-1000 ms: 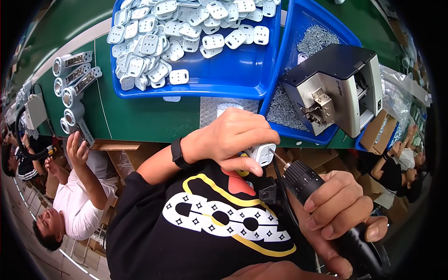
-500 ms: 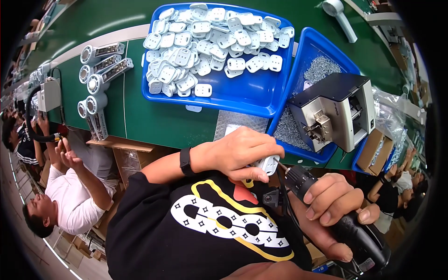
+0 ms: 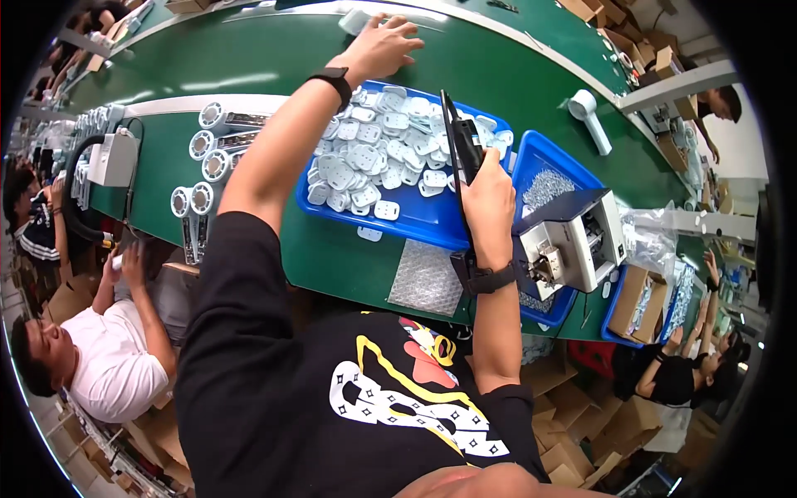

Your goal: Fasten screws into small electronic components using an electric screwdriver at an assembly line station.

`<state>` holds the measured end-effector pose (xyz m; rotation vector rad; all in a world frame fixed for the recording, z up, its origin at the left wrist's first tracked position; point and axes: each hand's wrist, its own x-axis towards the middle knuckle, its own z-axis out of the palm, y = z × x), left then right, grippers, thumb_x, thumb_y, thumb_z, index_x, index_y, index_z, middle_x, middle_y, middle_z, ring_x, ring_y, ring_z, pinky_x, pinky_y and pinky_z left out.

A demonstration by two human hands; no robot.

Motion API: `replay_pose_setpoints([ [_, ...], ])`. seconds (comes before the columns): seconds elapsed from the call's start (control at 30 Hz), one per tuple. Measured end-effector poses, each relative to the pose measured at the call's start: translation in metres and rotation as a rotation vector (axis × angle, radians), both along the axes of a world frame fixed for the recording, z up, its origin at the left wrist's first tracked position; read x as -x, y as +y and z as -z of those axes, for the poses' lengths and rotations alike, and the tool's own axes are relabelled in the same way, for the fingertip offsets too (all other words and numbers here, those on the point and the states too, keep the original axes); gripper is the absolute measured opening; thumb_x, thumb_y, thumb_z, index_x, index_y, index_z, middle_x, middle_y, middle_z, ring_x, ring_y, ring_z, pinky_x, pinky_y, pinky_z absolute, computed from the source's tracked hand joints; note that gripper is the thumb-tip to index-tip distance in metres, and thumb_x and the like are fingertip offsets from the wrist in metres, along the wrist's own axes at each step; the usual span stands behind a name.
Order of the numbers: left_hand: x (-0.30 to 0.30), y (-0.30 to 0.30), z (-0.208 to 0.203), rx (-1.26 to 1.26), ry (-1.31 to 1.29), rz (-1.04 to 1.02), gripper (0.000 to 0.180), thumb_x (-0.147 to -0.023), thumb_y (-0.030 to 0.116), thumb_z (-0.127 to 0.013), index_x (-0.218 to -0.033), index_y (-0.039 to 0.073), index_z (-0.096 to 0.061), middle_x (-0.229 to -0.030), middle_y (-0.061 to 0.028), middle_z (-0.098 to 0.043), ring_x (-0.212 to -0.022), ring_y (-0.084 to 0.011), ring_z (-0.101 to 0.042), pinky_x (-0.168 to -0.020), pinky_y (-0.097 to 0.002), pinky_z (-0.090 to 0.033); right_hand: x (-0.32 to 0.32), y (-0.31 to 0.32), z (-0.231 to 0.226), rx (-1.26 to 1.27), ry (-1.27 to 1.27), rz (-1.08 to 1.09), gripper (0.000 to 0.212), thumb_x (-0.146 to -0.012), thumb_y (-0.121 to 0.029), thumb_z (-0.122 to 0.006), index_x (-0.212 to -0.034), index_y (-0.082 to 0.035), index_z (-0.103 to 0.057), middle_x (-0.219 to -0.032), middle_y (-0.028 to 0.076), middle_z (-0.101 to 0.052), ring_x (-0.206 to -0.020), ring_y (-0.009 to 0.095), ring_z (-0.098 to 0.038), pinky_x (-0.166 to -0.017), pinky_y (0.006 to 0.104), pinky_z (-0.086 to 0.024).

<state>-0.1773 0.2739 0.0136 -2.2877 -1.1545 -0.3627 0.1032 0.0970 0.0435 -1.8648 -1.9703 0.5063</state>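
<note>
Drill is partly hidden by the right hand, fingers grasping it; at 12 o'clock the left hand, fingers spread, hovers beside a blurred white piece.

I see the black power screwdriver, upright in the right hand over the blue tray — and a pale, blurred piece far across the surface, beside the left hand.

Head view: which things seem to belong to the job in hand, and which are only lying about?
Probably in use:
black handheld tool, in the right hand
pale part, by the left hand
white plates, in the blue tray
loose screws
boxy metal machine

Probably just lying about:
bubble wrap
clear plastic bags
cardboard box
</note>
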Motion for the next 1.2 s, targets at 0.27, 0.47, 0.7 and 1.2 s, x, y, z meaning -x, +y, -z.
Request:
replay_pose_setpoints([
  [0.27, 0.017, -0.254, -0.073, -0.023, -0.887, -0.558, 0.063, -0.08, 0.023, -0.081, -0.135, 0.008, -0.054, -0.131, -0.015, -0.054, -0.125, -0.0361, -0.047, -0.106, -0.0471, -0.035, -0.022, 0.003, 0.007, 0.037, 0.054, -0.014, 0.049, -0.081, -0.015, -0.078, -0.121, -0.006, -0.053, -0.084, 0.019, -0.068, -0.072, 0.035, -0.068, -0.067, 0.0418, -0.054],
  [0.47, 0.077, -0.42, 0.024, -0.024, -0.519, -1.42, 0.069, -0.073, 0.016, -0.082, -0.134, 0.008, -0.051, -0.129, -0.0162, -0.05, -0.125, -0.0378, -0.045, -0.106, -0.049, -0.033, -0.018, -0.034, -0.042, 0.232, 0.698, -0.005, 0.055, -0.082, -0.02, -0.083, -0.124, -0.003, -0.052, -0.077, 0.005, -0.059, -0.057, 0.011, -0.057, -0.052, 0.0249, -0.045],
  [0.7, 0.063, -0.422, -0.028, -0.115, -0.502, -0.713, 0.064, -0.076, 0.011, -0.081, -0.13, 0.006, -0.047, -0.108, -0.0144, -0.06, -0.1, -0.0309, -0.06, -0.092, -0.0448, -0.047, -0.013, -0.077, -0.051, 0.325, 0.976, -0.031, 0.062, -0.082, -0.024, -0.085, -0.128, -0.001, -0.049, -0.074, 0.002, -0.057, -0.054, 0.01, -0.055, -0.048, 0.023, -0.042],
  [1.2, -0.171, -0.297, -0.038, 0.633, -1.385, 0.519, 0.047, -0.094, 0.042, -0.064, -0.107, -0.003, -0.058, -0.087, -0.0142, -0.061, -0.068, -0.0258, -0.06, -0.06, -0.0348, -0.046, -0.037, -0.162, -0.057, 0.137, 1.003, 0.232, 0.062, -0.083, -0.024, -0.085, -0.126, -0.002, -0.046, -0.076, 0.002, -0.06, -0.067, 0.007, -0.057, -0.061, 0.0207, -0.044],
])
